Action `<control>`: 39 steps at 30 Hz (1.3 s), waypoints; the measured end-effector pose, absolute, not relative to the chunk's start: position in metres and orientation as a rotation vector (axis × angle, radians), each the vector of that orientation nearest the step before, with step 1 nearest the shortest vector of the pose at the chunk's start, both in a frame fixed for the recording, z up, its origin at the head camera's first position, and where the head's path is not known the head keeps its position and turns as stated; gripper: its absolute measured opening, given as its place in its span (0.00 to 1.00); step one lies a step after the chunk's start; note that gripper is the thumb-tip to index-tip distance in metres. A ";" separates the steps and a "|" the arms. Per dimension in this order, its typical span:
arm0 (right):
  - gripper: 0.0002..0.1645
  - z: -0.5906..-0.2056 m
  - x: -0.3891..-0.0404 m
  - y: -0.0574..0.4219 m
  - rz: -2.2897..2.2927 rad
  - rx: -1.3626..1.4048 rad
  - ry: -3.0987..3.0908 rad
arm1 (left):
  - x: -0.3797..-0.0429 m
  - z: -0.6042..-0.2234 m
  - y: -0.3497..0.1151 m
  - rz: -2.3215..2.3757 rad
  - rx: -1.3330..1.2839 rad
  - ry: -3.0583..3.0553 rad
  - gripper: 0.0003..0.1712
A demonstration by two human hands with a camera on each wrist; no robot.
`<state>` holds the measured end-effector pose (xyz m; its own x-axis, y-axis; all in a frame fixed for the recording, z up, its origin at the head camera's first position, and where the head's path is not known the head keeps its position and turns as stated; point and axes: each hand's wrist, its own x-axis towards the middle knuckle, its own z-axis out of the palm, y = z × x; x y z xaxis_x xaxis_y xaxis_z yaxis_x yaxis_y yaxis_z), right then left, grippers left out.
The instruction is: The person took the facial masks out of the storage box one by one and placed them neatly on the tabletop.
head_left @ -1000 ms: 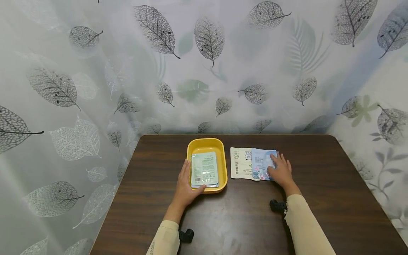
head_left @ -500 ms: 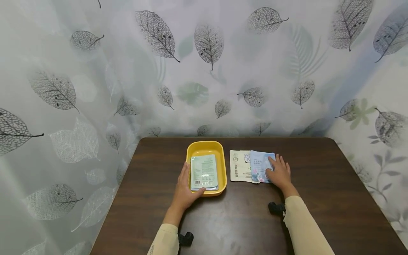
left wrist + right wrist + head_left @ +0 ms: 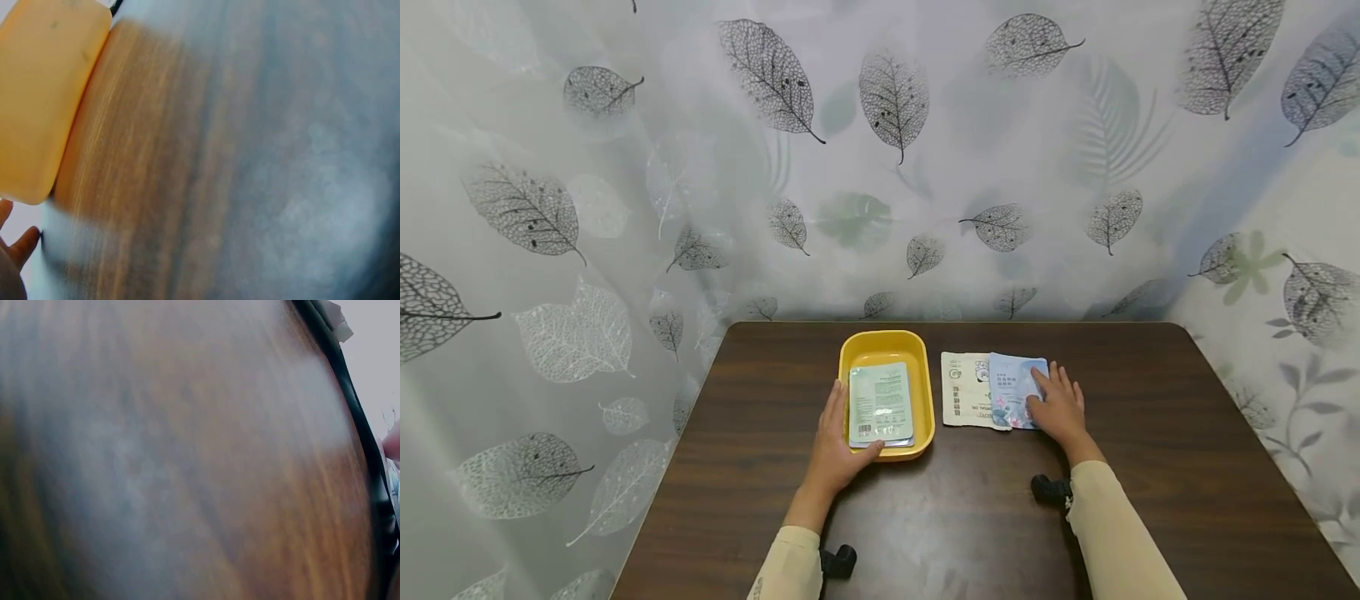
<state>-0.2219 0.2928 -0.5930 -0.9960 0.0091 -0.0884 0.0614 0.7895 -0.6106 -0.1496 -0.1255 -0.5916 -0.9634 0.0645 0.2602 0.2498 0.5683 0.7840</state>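
The left hand [image 3: 837, 443], grip apart, touches the yellow tray [image 3: 883, 348]; the right hand [image 3: 1063, 418], also apart, touches a blue packet [image 3: 1011, 390]

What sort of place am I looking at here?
Probably a small screened-off work corner, though I can't be sure: a leaf-print backdrop stands behind a dark table, which holds a yellow tray and flat packets.

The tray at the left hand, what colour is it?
The tray is yellow, clearest in the head view.
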 end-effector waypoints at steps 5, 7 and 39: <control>0.39 -0.599 -0.213 0.292 -1.034 0.074 2.913 | -0.146 -0.596 -0.126 -1.315 -0.273 -2.608 0.67; 0.39 -0.601 -0.207 0.292 -1.077 0.093 2.898 | -0.144 -0.598 -0.126 -1.309 -0.274 -2.617 0.67; 0.37 -0.498 -0.209 0.223 -2.390 0.009 2.474 | -0.148 -0.588 -0.127 -1.317 -0.237 -2.618 0.67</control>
<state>-0.2086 0.2225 -0.4982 -0.9558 0.2080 0.2077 -0.2004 0.0558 -0.9781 -0.1483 -0.1270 -0.5876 -0.9669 0.0522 0.2499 0.2317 0.5901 0.7733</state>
